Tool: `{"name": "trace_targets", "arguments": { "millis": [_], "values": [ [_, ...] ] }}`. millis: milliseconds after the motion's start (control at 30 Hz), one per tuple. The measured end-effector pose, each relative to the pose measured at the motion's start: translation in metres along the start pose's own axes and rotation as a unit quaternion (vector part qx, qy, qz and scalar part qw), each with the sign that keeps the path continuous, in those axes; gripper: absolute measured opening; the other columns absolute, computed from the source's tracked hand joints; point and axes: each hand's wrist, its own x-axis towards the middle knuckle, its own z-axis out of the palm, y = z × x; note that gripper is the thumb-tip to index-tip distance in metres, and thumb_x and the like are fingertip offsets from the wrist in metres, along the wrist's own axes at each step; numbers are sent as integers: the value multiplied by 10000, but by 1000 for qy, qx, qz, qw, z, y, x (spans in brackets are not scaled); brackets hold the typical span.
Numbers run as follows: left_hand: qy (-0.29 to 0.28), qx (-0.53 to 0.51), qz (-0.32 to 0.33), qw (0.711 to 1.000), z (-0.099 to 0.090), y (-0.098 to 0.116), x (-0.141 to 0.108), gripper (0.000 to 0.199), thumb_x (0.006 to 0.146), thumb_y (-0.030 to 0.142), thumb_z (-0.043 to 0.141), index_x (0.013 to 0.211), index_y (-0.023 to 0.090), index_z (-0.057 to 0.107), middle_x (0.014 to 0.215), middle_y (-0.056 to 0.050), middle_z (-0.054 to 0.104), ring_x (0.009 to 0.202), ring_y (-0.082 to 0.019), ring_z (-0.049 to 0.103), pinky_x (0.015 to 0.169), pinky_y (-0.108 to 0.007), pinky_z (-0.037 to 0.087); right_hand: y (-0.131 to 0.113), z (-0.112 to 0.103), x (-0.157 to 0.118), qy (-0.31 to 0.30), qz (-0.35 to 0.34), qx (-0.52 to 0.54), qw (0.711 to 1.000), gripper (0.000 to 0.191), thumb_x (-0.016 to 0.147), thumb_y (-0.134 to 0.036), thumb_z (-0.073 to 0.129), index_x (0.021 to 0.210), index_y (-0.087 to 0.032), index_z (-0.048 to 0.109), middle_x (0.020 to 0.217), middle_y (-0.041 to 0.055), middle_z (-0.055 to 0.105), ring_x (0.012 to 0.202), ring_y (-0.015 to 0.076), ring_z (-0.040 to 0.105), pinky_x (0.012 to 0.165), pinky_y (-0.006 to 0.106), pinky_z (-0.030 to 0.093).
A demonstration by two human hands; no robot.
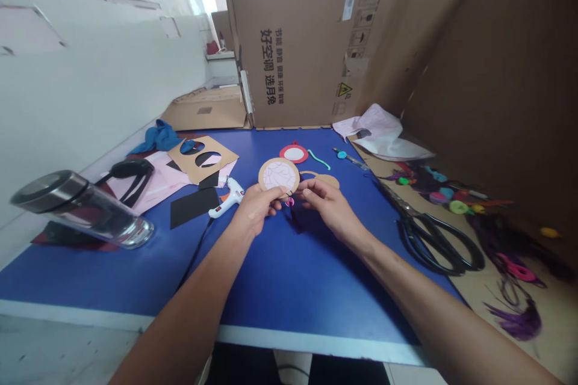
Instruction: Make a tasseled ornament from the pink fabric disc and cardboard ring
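Cardboard disc (279, 175) stands clamped in the left hand (257, 209), right hand (327, 204) close beside.

Craft workspace, blue worktable (112, 271), cardboard partitions (307, 54)

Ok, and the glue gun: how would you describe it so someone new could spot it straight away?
On the blue table, find the person's left hand near the middle. Just beside it, on the side away from the other hand, lies a white hot glue gun. It is the only white tool there, sitting next to a black paper sheet and trailing a black cord.
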Motion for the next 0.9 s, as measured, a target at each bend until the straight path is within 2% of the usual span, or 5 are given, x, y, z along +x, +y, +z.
{"name": "trace_targets", "arguments": {
  "millis": [133,367,500,733,900],
  "values": [
    [-4,23,9,1000,-4,4,-1,191,690,282,806,795,124,784,783,-116,771,542,-94,546,471,-222,341,-5,0,-2,1,5,19,1000,308,876,-528,693,978,-237,695,1055,65,768,1004,232,709,827,338,549],
    [-11,25,55,998,-2,4,-3,266,685,311,843,869,124,804,791,-86,753,582,-98,541,500,-224,370,-7,4,-4,-8,-3,13,1000,357,830,-562,752,892,-217,687,887,37,720,804,184,629,727,304,499],
    [-10,38,81,996,-1,5,-3,255,681,316,843,845,125,801,769,-79,746,589,-106,541,506,-231,376,-3,8,-5,-11,-11,-14,1000,342,824,-548,739,833,-210,688,810,18,688,691,150,548,650,283,439],
    [-4,61,93,994,-1,5,-2,217,666,299,827,798,131,792,703,-61,715,594,-122,547,522,-245,397,-5,10,-6,-27,-1,-28,999,323,804,-536,737,790,-217,681,779,17,680,692,158,556,652,290,439],
    [3,55,85,995,-1,7,-3,233,665,295,833,822,127,798,680,-54,703,579,-119,539,516,-242,377,-6,11,-7,-27,4,-8,1000,288,804,-492,748,875,-224,671,829,14,703,717,158,589,652,283,455]
  ]
}}
